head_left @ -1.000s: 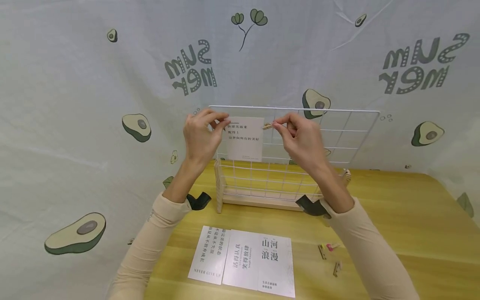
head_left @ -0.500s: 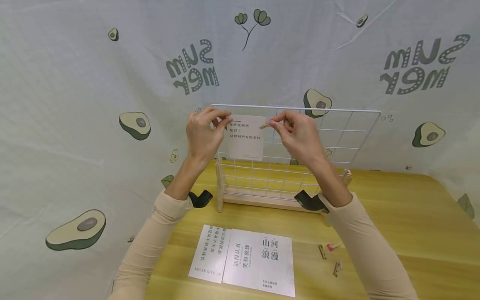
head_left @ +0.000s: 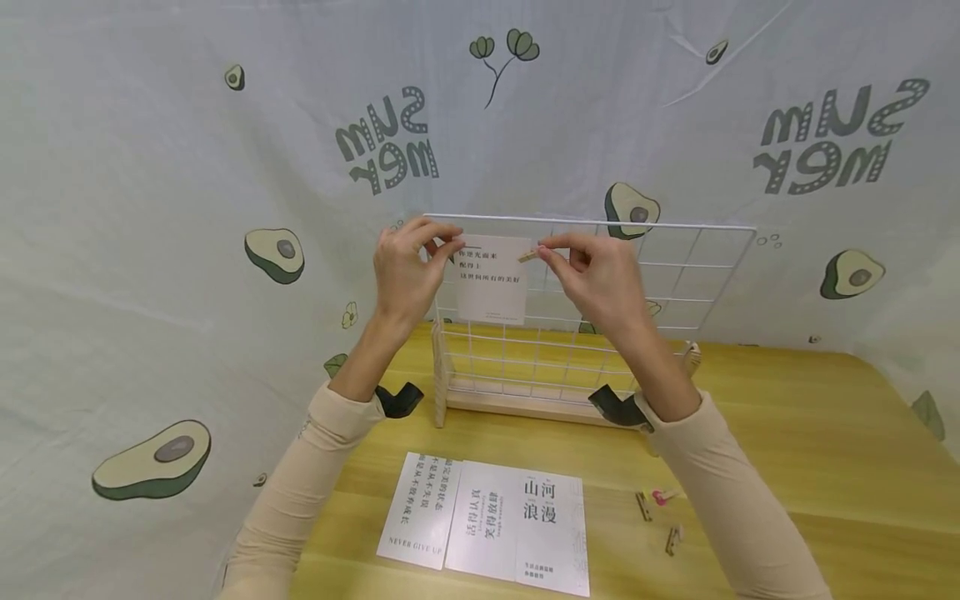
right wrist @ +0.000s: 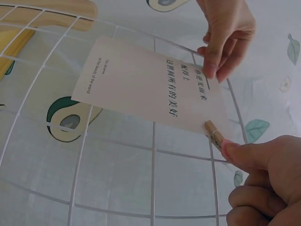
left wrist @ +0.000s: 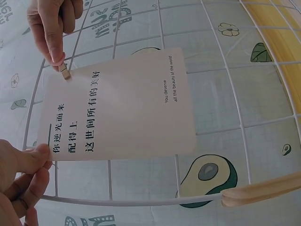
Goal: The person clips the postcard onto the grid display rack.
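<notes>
A white card (head_left: 491,292) printed with dark Chinese text stands upright against the white wire grid rack (head_left: 678,296), near its upper left. My left hand (head_left: 408,271) pinches the card's upper left corner between thumb and forefinger. With thumb and forefinger my right hand (head_left: 600,279) pinches a small wooden clothespin (right wrist: 214,133) by its tail end. In the right wrist view the clothespin's front end lies over the card's right edge, near a vertical wire. Whether it bites both card and wire I cannot tell.
Several more white cards (head_left: 517,533) lie side by side on the yellow wood-grain table (head_left: 787,450), in front of the rack's wooden base (head_left: 525,406). To their right are a few loose clothespins (head_left: 672,540), one with a pink ornament (head_left: 660,497). A patterned curtain (head_left: 187,167) hangs behind.
The clothespin in my right hand has moved slightly left, from beside the card's right edge to overlapping it. My left hand keeps its hold on the corner, shifting only a little.
</notes>
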A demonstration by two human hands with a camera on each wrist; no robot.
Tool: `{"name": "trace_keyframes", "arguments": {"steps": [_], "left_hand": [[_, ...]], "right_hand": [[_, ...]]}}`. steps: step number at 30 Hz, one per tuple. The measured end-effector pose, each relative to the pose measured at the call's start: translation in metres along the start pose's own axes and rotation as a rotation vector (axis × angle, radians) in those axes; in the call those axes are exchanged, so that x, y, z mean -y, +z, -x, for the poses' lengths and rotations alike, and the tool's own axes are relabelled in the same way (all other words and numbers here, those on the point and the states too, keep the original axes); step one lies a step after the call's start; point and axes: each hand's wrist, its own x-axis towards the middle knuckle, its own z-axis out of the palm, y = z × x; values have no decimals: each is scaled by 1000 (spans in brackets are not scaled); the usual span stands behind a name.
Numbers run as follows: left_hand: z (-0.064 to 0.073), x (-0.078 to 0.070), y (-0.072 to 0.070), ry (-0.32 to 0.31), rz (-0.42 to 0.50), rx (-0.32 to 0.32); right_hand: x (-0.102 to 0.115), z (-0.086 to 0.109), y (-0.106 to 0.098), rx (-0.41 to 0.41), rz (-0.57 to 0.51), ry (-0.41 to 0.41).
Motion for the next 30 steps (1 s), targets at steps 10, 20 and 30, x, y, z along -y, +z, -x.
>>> {"name": "trace_keyframes", "arguments": {"steps": [10, 20, 30], "left_hand": [[9, -1, -3, 26, -4, -43], [39, -9, -9, 69, 41, -91], [114, -15, 11, 2, 111, 47]], "right_hand": [[-11, 20, -7, -171, -160, -38], [-31, 66, -18, -182, -171, 47], [-53, 127, -27, -133, -119, 170]]}}
